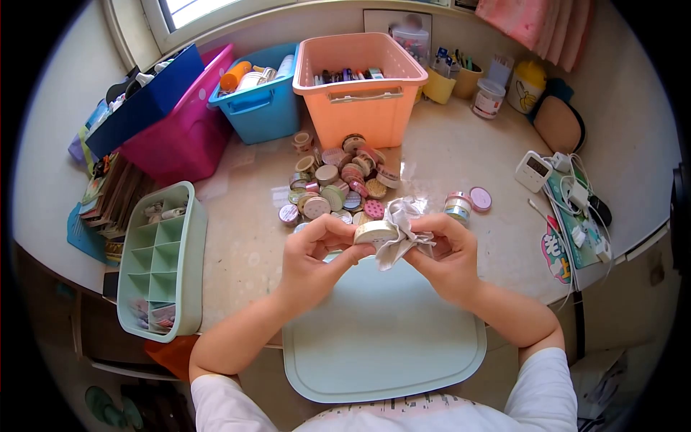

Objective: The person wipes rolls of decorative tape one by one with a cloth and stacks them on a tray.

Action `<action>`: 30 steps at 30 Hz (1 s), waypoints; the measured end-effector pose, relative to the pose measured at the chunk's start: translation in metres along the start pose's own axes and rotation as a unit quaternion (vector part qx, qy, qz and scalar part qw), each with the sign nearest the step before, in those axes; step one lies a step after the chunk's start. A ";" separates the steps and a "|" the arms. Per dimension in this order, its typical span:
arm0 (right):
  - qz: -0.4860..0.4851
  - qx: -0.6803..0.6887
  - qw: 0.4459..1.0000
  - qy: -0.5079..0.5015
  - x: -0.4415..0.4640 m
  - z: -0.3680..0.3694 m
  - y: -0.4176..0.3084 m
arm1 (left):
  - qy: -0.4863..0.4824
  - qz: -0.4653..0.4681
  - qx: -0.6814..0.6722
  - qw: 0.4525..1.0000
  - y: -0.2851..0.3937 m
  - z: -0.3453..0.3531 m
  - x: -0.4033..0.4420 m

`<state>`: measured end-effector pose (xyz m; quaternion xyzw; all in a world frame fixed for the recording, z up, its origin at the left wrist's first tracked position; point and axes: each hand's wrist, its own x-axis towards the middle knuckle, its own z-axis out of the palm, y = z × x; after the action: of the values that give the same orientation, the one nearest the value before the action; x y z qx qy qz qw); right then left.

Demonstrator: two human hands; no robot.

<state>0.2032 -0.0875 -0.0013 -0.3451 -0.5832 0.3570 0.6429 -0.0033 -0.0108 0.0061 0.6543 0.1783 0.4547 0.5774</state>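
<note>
- Lying nearest: one flat, pale green panel with rounded corners (385,338), between the forearms.
- Left hand (317,252): fingers narrowed, pinching one flat, round, cream tape roll (374,232) by its edge, raised over the panel's far end.
- Right hand (448,255): fingers gripping one crumpled, whitish cloth (392,252), touching the roll's right side.
- One pale green plastic box with square compartments (191,277), left side of the beige bench (237,237).
- One short stack of coloured tape rolls (458,209), just beyond the right hand.
- One heap of round, multicoloured, patterned tape rolls (327,175), mid-bench.
- Farthest: plastic bins, orange (360,119), blue (263,119) and magenta (180,137).
</note>
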 end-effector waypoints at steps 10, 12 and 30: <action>0.027 -0.045 0.999 -0.014 0.006 -0.005 -0.010 | -0.028 0.099 0.226 0.969 0.014 0.006 0.007; 0.042 -0.019 0.999 0.003 0.006 -0.009 -0.007 | -0.014 0.057 0.126 0.990 0.004 0.007 0.003; 0.003 0.010 1.000 0.010 0.005 -0.012 0.003 | -0.072 0.068 0.100 0.990 0.002 -0.009 0.002</action>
<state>0.2153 -0.0822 -0.0029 -0.3437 -0.5719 0.3610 0.6515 -0.0102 -0.0044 0.0079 0.7504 0.1360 0.4246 0.4880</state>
